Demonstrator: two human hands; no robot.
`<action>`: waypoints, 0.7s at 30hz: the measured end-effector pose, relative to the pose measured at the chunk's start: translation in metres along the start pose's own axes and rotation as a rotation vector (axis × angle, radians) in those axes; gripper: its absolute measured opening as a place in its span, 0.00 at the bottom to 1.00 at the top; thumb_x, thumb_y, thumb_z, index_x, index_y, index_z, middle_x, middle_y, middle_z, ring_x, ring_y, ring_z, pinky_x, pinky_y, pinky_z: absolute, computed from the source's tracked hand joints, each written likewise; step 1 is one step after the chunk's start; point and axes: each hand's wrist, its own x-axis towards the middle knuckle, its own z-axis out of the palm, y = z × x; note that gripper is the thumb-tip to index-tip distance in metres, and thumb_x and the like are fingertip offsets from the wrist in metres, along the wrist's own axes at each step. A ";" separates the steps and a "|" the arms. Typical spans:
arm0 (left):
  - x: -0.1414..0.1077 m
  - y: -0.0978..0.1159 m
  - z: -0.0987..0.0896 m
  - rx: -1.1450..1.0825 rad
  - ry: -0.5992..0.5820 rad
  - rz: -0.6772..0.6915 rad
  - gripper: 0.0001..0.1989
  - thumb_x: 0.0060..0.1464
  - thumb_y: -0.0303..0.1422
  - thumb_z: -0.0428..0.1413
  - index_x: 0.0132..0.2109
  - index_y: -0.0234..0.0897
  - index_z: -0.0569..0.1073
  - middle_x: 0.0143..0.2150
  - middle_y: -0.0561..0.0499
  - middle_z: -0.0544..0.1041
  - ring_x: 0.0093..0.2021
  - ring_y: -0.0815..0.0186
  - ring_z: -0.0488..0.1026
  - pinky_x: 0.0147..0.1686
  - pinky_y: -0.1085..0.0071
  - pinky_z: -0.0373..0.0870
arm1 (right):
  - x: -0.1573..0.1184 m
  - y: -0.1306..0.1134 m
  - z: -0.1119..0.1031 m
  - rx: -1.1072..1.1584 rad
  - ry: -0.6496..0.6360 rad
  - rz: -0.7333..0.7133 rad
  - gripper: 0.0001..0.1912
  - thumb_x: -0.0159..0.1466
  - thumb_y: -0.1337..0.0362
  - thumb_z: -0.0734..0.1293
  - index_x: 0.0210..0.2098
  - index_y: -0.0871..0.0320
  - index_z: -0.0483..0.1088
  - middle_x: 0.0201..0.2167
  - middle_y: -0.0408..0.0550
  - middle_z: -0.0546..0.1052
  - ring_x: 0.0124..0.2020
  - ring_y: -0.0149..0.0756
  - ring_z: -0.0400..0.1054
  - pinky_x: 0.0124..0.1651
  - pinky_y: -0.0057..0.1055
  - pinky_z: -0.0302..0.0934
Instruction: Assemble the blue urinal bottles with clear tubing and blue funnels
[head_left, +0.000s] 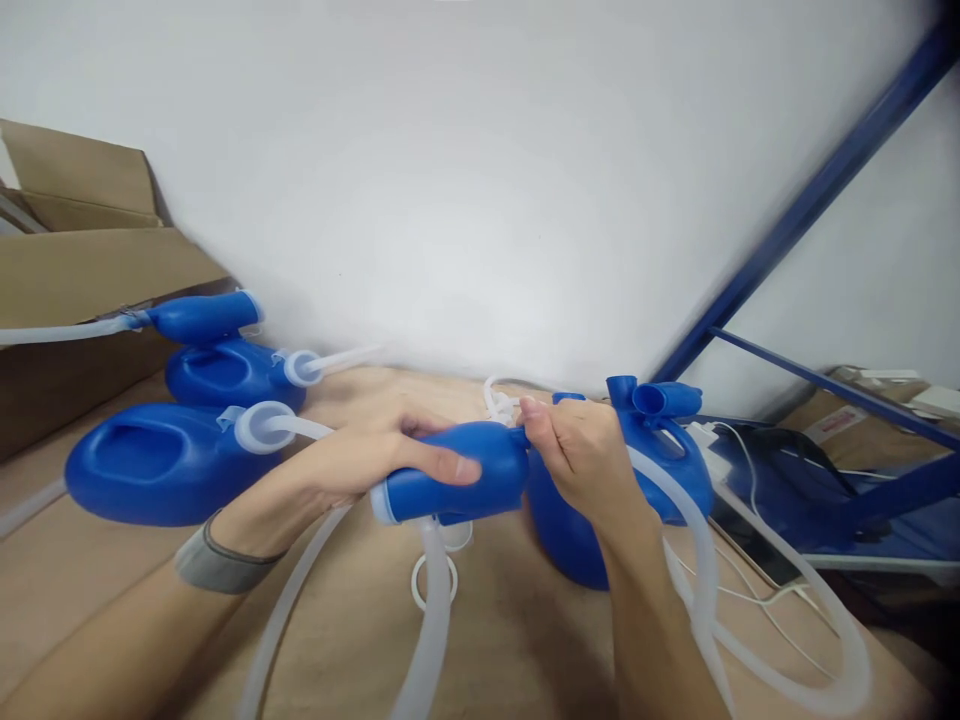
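Note:
My left hand [420, 455] is wrapped around a blue plastic urinal cup [487, 465], which lies sideways with its pale rim to the left. At the cup's narrow right end, my right hand [577, 450] is closed in a fist. A translucent hose [701, 530] comes out from behind that fist and loops down to the right. Whether the hose is on the cup's neck is hidden by my fingers. Behind my right wrist stands a blue urinal bottle [566, 540], partly covered. Below the cup, a white ring [434, 582] lies on the table [495, 650].
At left lie two more blue urinal bottles [127, 490] [225, 372] with hoses, and another blue cup [202, 317] beside cardboard boxes [97, 260]. Small blue cups [667, 400], white cables [750, 590] and a tablet-like device [757, 545] are at right, near a blue metal frame [817, 190].

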 end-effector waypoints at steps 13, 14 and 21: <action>-0.003 -0.018 -0.016 0.599 0.516 0.328 0.31 0.50 0.53 0.70 0.57 0.42 0.81 0.55 0.45 0.83 0.52 0.49 0.81 0.51 0.53 0.80 | 0.002 0.001 -0.033 0.165 -0.109 0.273 0.23 0.79 0.52 0.53 0.45 0.52 0.78 0.54 0.51 0.77 0.53 0.43 0.75 0.55 0.38 0.67; -0.004 -0.018 -0.017 0.605 0.539 0.352 0.32 0.50 0.53 0.70 0.57 0.42 0.80 0.55 0.45 0.83 0.53 0.49 0.81 0.52 0.53 0.79 | 0.001 0.001 -0.035 0.227 -0.108 0.241 0.21 0.79 0.54 0.54 0.47 0.52 0.77 0.55 0.50 0.77 0.55 0.43 0.75 0.57 0.38 0.66; -0.012 -0.010 -0.012 0.689 0.626 0.604 0.28 0.55 0.50 0.69 0.56 0.41 0.76 0.51 0.46 0.82 0.49 0.56 0.81 0.49 0.60 0.78 | 0.003 -0.008 -0.033 0.274 -0.052 0.289 0.27 0.79 0.54 0.52 0.29 0.54 0.72 0.29 0.46 0.80 0.31 0.39 0.75 0.38 0.35 0.63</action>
